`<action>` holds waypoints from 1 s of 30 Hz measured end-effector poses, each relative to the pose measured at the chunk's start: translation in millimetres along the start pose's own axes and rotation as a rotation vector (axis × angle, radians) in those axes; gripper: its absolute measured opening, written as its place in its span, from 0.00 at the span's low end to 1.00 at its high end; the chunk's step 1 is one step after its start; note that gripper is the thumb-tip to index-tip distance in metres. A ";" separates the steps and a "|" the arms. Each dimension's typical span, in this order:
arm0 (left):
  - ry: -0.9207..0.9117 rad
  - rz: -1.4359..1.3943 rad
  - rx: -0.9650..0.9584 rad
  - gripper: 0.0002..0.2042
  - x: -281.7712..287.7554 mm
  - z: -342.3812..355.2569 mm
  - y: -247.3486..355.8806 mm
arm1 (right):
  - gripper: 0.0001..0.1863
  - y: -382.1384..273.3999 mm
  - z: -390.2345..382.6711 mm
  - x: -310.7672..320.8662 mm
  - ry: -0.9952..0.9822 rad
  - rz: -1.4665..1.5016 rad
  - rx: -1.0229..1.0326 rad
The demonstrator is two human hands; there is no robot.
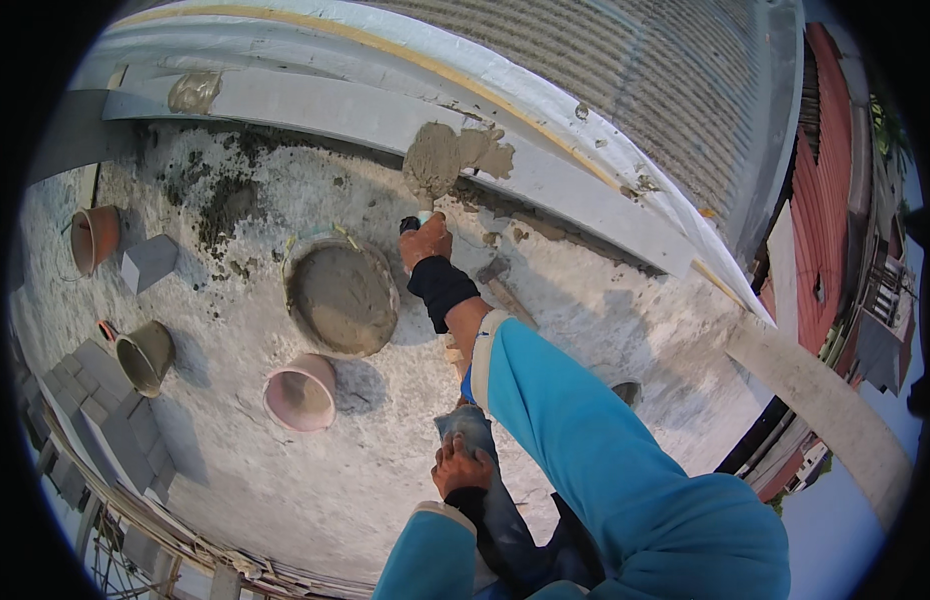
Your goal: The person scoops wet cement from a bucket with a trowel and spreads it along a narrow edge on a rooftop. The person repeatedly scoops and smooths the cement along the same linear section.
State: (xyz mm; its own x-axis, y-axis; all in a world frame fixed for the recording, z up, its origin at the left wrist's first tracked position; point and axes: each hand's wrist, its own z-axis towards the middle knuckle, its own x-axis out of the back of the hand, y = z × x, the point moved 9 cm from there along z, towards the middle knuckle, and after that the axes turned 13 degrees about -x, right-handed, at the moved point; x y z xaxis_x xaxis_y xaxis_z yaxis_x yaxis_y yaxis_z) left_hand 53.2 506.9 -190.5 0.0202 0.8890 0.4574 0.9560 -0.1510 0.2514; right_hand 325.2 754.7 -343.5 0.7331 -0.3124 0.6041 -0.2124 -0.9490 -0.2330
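My right hand (426, 243) reaches far forward, its fingers closed round the handle of a trowel (425, 217). The trowel's blade is hard to separate from a grey lump of mortar (432, 160) at the low pale wall (315, 102). More mortar (488, 152) is spread on the wall top just to the right. Close to my body, my left hand (463, 468) lies on my bent knee with nothing visible in it. A wide round tub of wet mortar (342, 297) stands left of my right forearm. Behind that forearm a hammer (507, 296) lies on the floor, partly hidden.
A pink bucket (301, 393), an olive bucket (146, 358) and an orange bucket (95, 240) stand to the left. Near them are a single grey block (150, 263) and stacked blocks (110, 420). Corrugated roofing (625, 90) lies beyond the wall; mortar spatters (230, 205) mark the floor.
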 end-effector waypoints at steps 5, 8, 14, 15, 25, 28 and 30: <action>-0.051 0.025 0.013 0.29 -2.7 2.8 4.7 | 0.22 53.0 -27.1 9.9 -0.170 -0.219 0.102; -0.047 0.030 0.003 0.29 -5.8 1.0 5.0 | 0.23 51.8 -18.6 68.9 -0.012 -0.258 0.245; -0.046 0.051 -0.019 0.28 -14.2 -3.8 5.5 | 0.22 66.7 60.2 151.1 0.162 -0.402 0.266; -0.007 0.072 -0.027 0.28 -10.5 -3.4 6.9 | 0.21 77.7 70.9 156.1 0.170 -0.410 0.251; -0.003 0.172 -0.058 0.26 -15.2 -9.7 17.6 | 0.19 162.5 28.6 192.7 0.085 -0.333 0.146; 0.007 0.222 -0.072 0.25 -17.4 -12.1 21.5 | 0.24 119.4 33.2 180.9 0.060 -0.190 0.349; 0.003 0.259 -0.065 0.25 -18.7 -13.0 24.2 | 0.24 116.8 47.3 178.0 0.118 -0.180 0.316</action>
State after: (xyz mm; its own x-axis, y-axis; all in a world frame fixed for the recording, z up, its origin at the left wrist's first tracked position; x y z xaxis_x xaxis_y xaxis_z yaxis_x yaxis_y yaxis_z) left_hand 72.1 481.0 -181.9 0.2605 0.8158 0.5164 0.8984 -0.4007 0.1798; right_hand 461.5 590.3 -299.2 0.6568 -0.1626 0.7363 0.1362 -0.9348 -0.3280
